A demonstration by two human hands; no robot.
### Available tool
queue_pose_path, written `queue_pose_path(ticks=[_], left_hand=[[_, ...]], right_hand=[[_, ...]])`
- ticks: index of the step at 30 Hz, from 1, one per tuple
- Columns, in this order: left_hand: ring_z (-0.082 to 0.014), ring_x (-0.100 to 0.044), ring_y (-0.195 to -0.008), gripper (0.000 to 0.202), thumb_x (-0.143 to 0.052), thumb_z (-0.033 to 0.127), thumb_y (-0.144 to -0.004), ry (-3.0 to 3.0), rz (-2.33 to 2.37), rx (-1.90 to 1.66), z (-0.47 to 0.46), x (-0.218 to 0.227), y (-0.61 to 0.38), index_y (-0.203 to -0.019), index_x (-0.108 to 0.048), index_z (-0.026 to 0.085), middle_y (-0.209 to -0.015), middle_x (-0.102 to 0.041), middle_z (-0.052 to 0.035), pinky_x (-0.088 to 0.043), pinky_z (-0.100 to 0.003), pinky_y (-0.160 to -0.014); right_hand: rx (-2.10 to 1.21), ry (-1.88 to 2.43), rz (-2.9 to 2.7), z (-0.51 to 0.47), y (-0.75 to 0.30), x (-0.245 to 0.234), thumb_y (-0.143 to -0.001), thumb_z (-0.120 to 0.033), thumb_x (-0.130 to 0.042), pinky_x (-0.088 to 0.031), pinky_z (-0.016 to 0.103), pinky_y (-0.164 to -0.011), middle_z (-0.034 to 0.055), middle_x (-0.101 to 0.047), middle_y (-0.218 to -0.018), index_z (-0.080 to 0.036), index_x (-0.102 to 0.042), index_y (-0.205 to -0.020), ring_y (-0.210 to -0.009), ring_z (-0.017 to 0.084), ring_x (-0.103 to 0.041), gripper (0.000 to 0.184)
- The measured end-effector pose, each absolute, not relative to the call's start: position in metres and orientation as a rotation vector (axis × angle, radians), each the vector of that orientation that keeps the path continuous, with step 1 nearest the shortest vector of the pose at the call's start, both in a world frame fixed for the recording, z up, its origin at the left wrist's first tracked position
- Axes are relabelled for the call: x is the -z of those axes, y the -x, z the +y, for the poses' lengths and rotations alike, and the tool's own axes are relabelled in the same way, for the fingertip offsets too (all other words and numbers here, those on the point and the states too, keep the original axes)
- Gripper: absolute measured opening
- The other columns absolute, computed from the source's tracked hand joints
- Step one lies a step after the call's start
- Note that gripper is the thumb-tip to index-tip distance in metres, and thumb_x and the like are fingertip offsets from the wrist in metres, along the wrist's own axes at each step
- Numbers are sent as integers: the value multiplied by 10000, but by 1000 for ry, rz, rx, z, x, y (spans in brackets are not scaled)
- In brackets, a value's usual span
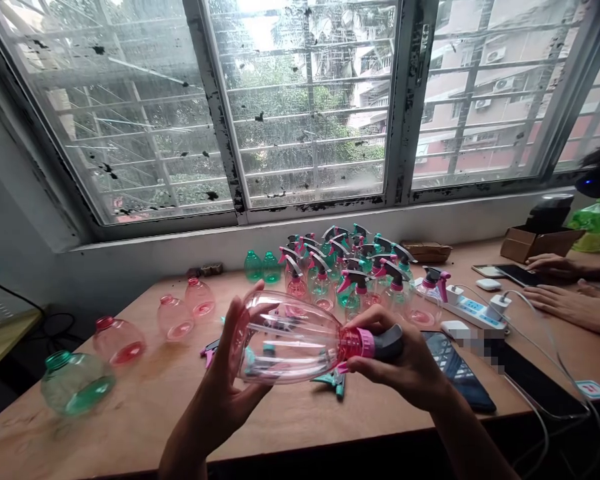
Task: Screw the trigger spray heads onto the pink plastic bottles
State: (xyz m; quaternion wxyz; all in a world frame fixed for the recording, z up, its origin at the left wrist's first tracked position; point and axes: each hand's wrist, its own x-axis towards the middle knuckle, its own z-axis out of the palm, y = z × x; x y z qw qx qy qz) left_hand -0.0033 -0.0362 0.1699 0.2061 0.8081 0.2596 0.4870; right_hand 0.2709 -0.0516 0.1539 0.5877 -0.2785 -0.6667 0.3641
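Observation:
A clear pink spray bottle lies sideways in the air above the table, its base to the left. My left hand is wrapped around the base end, thumb below and fingers above. At the neck, my right hand grips the pink collar of the black and pink spray head. The head sits on the bottle's neck; whether it is fully tight I cannot tell. Behind and below the bottle, loose spray heads lie on the table, among them a green one and a pink one, partly hidden.
Several bottles with spray heads stand grouped near the window. Headless pink bottles and a green bottle stand at left. A tablet, power strip and cables lie right, near another person's hands.

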Motion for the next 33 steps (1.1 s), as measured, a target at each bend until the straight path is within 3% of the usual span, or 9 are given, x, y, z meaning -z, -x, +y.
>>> queue_pose_path(ticks=[3, 5, 11, 13, 17, 22, 25, 29, 33], left_hand=[[-411, -347, -1501, 1141, -853, 439, -764, -2226, 816, -1358, -36, -175, 1, -1604, -82, 413, -1696, -238, -132, -337, -618, -1201], [-433, -331, -1502, 1174, -879, 490, -705, -2213, 836, -1359, -36, -176, 0, -1607, -135, 382, -1696, -232, -144, -325, -622, -1207], [-350, -375, -1500, 923, -703, 239, -926, -2242, 738, -1376, -32, -170, 5, -1572, -102, 510, -1700, -243, -71, -388, -613, -1174], [-376, -350, -1508, 979, -764, 316, -879, -2252, 819, -1347, -33, -170, 5, -1591, -108, 455, -1701, -236, -95, -346, -623, -1195], [-405, -157, -1564, 1087, -818, 550, -740, -2252, 853, -1324, -34, -175, 4, -1605, -185, 364, -1703, -236, -91, -215, -608, -1256], [-373, -291, -1533, 986, -790, 358, -850, -2204, 853, -1344, -35, -171, 7, -1596, -149, 424, -1708, -227, -69, -302, -594, -1227], [-360, -257, -1546, 897, -702, 275, -926, -2221, 864, -1337, -35, -166, 11, -1599, -129, 425, -1713, -206, -69, -268, -615, -1226], [-397, -115, -1571, 931, -802, 402, -829, -2253, 884, -1344, -35, -168, 9, -1585, -262, 369, -1712, -212, -72, -123, -629, -1264], [-400, -226, -1549, 920, -814, 439, -806, -2214, 888, -1377, -35, -174, 6, -1571, -309, 358, -1694, -267, -89, -233, -599, -1257]], right_hand=[[-767, 676, -1581, -52, -270, -154, -748, -275, -898, -452, 243, -554, -1, -676, -820, -216, -680, -962, -650, 141, -586, 311], [-736, 684, -1594, -52, -270, -155, -752, -277, -896, -456, 249, -576, 1, -686, -821, -219, -684, -958, -670, 148, -600, 301], [-807, 659, -1589, -52, -270, -154, -761, -279, -891, -429, 230, -531, -12, -667, -820, -221, -677, -976, -631, 126, -564, 309], [-795, 665, -1592, -52, -269, -153, -766, -276, -887, -433, 231, -536, -10, -671, -828, -228, -672, -987, -641, 129, -570, 312], [-765, 702, -1610, -51, -269, -151, -772, -281, -883, -435, 246, -541, -1, -677, -827, -226, -668, -993, -645, 141, -572, 313], [-821, 684, -1558, -50, -268, -152, -764, -332, -880, -411, 238, -497, -13, -634, -778, -207, -667, -959, -589, 127, -523, 315], [-863, 686, -1543, -51, -264, -154, -777, -323, -863, -422, 228, -487, -25, -623, -746, -209, -655, -952, -573, 123, -523, 295], [-874, 691, -1543, -53, -260, -158, -770, -266, -860, -435, 212, -491, -28, -642, -747, -208, -642, -956, -572, 116, -539, 292], [-880, 694, -1540, -54, -261, -158, -768, -248, -860, -433, 206, -499, -36, -632, -745, -208, -645, -955, -578, 111, -537, 288]])
